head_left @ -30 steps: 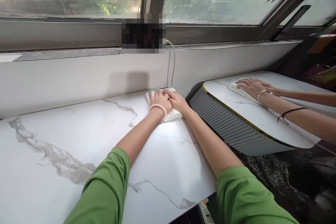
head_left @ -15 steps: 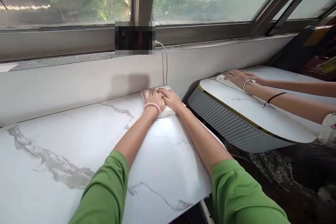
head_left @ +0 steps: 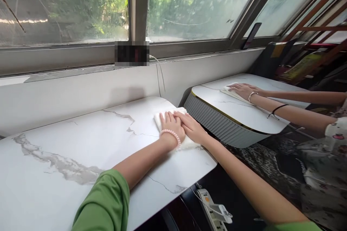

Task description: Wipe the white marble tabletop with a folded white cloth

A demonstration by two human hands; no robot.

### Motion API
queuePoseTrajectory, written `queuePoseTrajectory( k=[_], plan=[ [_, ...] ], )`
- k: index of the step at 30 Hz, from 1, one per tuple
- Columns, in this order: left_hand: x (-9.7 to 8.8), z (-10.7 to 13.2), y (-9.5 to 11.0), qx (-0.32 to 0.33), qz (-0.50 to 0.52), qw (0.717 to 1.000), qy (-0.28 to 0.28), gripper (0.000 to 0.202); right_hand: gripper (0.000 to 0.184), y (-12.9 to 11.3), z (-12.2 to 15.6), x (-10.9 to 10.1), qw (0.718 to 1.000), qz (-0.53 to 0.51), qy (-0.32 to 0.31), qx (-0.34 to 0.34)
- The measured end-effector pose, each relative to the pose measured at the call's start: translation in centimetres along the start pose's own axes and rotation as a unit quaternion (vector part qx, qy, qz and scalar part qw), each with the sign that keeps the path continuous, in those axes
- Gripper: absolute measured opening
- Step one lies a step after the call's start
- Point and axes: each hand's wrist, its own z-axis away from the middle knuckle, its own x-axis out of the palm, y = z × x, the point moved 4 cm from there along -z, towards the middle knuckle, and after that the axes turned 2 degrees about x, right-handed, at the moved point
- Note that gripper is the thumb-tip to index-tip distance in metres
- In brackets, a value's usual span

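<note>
My left hand (head_left: pixel 172 127), with a pink coiled band at its wrist, lies palm-down on a folded white cloth (head_left: pixel 191 142). Its fingers are stretched out and a little spread. Beside it my right hand (head_left: pixel 193 128) rests flat too, fingers extended and partly over the left hand. Both press the cloth onto the rounded right end of a white marble-patterned table (head_left: pixel 108 153). The middle of the cloth is hidden under my hands.
To the right, another person's hands (head_left: pixel 245 91) lie on a white cloth (head_left: pixel 233 96) atop a similar ribbed-side table (head_left: pixel 225 122). A power strip (head_left: pixel 210 209) sits below my table's edge. A cable (head_left: pixel 162 75) hangs from the windowsill, where a pixelated dark object (head_left: pixel 132 53) stands.
Both my hands and the cloth have slid from the table's far edge toward me and to the right. The view has shifted right; the other person's hands stay on their cloth.
</note>
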Motion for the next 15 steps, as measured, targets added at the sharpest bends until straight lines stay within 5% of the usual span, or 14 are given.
queuePoseTrajectory(
  k=[7,15],
  plan=[
    [0.3,5.2,3.7,0.085,0.022,0.996,0.035,0.058,0.051,-1.8,7.5,-1.1,0.999,0.021,0.041,0.024],
    [0.3,5.7,3.8,0.104,0.015,0.994,0.029,0.057,0.049,-2.1,8.1,-2.0,0.999,-0.008,0.005,0.041]
  ],
)
